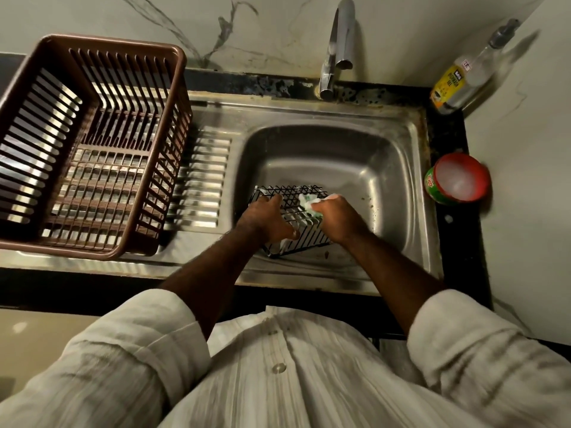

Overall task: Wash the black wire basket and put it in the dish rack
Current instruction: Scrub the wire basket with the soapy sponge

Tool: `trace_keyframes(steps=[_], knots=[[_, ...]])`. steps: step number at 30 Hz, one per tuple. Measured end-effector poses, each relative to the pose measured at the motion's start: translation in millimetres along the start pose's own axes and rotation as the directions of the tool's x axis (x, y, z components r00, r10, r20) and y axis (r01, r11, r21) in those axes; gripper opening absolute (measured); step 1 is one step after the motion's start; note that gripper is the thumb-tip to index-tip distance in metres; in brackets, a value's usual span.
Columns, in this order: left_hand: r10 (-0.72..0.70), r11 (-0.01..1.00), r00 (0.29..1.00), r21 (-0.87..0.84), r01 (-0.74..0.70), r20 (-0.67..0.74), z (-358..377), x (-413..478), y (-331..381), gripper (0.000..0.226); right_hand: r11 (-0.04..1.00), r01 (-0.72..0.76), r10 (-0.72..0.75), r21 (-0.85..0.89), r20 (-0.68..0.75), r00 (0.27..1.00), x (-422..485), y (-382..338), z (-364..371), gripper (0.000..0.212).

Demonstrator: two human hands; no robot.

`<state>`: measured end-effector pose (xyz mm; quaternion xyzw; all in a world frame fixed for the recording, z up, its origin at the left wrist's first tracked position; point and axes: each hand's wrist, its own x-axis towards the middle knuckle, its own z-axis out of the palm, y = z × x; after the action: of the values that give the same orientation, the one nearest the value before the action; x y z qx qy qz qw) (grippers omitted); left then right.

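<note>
Two hands of mine are down in the steel sink [364, 149], both on the black wire basket [306, 239], which sits tilted in the basin's near-left part. My left hand [265, 219] grips its wire frame, fingers spread over the top. My right hand [336, 217] is curled round a soapy green-and-white scrub pad [309, 203], pressed on the wires. The brown dish rack [111, 44] stands on the ribbed drainboard to the left. The tap [338, 47] rises from a black counter edge (stained) against a veined marble wall, with a soap bottle [463, 78] and red tub [457, 179] to the right.
</note>
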<state>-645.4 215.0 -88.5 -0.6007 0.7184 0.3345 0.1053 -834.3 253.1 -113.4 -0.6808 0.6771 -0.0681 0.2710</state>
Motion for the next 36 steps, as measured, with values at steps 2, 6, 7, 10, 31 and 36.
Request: trace_keyframes(steps=[2, 6, 7, 10, 31, 36], knots=[[-0.002, 1.0, 1.0, -0.006, 0.002, 0.014, 0.3, -1.8, 0.0, 0.092, 0.994, -0.106, 0.106, -0.025, 0.022, 0.994, 1.2, 11.1, -1.8, 0.04], [0.001, 1.0, 1.0, -0.01, -0.001, -0.004, -2.7, -7.6, 1.2, 0.089, 0.973, -0.231, 0.231, 0.0, 0.042, 0.972, 5.7, 26.3, 3.4, 0.037], [0.0, 1.0, 1.0, -0.011, 0.0, -0.003, -3.3, -8.7, 1.8, 0.09, 0.965, -0.259, 0.259, 0.042, 0.018, 0.966, 4.7, 20.7, 1.2, 0.036], [0.006, 1.0, 1.0, 0.013, -0.006, -0.006, -4.7, -9.2, 3.4, 0.093, 0.932, -0.323, 0.333, 0.166, -0.035, 0.942, 3.2, 8.4, 0.4, 0.042], [-0.015, 1.0, 1.0, 0.012, 0.015, -0.007, -1.8, -7.9, 2.9, 0.107, 0.982, -0.167, 0.169, -0.09, 0.012, 0.986, -0.3, -20.3, -3.0, 0.032], [-0.028, 1.0, 1.0, -0.002, 0.028, -0.001, -4.0, -9.5, 4.5, 0.109, 0.953, -0.303, 0.302, 0.003, -0.065, 0.951, 5.9, -15.7, -3.7, 0.031]])
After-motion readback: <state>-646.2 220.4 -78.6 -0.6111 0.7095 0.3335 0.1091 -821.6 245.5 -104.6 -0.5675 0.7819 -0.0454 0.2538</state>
